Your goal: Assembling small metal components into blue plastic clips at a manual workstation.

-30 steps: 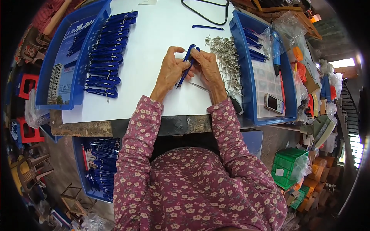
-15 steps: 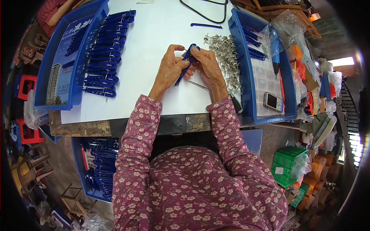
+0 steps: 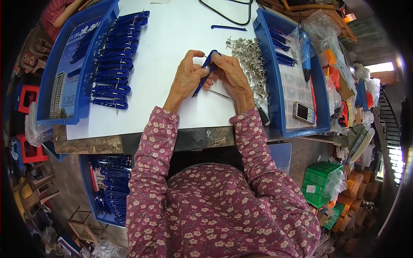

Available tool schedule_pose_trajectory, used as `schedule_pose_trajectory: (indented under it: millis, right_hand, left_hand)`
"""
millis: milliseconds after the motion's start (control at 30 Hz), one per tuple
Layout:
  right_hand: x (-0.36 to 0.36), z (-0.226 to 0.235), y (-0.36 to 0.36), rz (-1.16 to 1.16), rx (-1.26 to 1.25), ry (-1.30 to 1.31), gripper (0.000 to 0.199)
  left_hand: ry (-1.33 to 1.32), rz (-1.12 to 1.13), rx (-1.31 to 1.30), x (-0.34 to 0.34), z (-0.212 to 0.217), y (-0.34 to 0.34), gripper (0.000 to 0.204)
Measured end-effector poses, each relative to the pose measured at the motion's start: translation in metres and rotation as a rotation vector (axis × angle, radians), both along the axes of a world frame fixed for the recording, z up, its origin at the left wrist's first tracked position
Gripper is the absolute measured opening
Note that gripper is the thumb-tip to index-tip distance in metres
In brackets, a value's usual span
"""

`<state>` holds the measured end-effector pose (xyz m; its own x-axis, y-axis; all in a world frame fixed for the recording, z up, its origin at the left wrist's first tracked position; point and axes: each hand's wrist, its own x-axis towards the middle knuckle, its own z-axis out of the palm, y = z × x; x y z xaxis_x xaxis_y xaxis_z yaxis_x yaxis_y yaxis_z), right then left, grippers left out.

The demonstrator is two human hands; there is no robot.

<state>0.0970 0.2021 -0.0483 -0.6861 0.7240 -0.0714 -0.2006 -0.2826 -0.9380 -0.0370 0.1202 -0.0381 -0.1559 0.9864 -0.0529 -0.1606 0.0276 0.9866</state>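
Over the white sheet (image 3: 163,107), my left hand (image 3: 187,77) and my right hand (image 3: 232,73) meet around a slim blue piece (image 3: 198,89). It is tilted, its upper end nearer the right hand. The left thumb and fingers grip it along its length, while the right thumb presses near its top. Fingers partly cover it, so details there are hidden. Beneath the right wrist lies a tool with a thin metal shaft (image 3: 220,95) and a dark handle (image 3: 263,115). A heap of small silver metal parts (image 3: 249,60) is just right of my right hand.
A long stack of similar blue pieces (image 3: 112,64) lies left, beside a blue tray (image 3: 84,77). The right blue tray (image 3: 282,122) holds blue pieces, a blue power screwdriver (image 3: 306,60) and a phone (image 3: 303,112). A single blue strip (image 3: 228,28) and black cable (image 3: 228,21) lie beyond my hands.
Both hands keep hold of the blue piece, which has turned slightly in the fingers. The whole view has shifted a little; nothing was put down.
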Motion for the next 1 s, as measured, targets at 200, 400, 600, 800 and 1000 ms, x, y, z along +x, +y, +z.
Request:
schedule_pose_trajectory:
  millis: [200, 400, 600, 800, 1000]
  right_hand:
    - [-0.001, 0.004, -0.004, -0.017, -0.053, 0.033, 0.020]
    - [-0.006, -0.006, 0.001, -0.111, 0.162, -0.053, 0.016]
    - [-0.007, 0.000, -0.004, -0.041, 0.035, -0.069, 0.023]
    - [-0.008, -0.005, -0.001, -0.026, -0.025, 0.035, 0.034]
    - [-0.011, 0.000, -0.004, -0.111, 0.066, -0.018, 0.017]
  left_hand:
    - [-0.044, 0.001, 0.011, -0.001, 0.002, -0.002, 0.035]
    - [-0.081, -0.021, -0.041, -0.002, 0.005, -0.002, 0.035]
    - [-0.087, 0.000, -0.022, -0.004, 0.006, -0.002, 0.035]
    - [-0.069, -0.003, -0.012, -0.004, 0.003, -0.002, 0.035]
    - [-0.034, -0.021, -0.057, -0.004, 0.005, -0.002, 0.035]
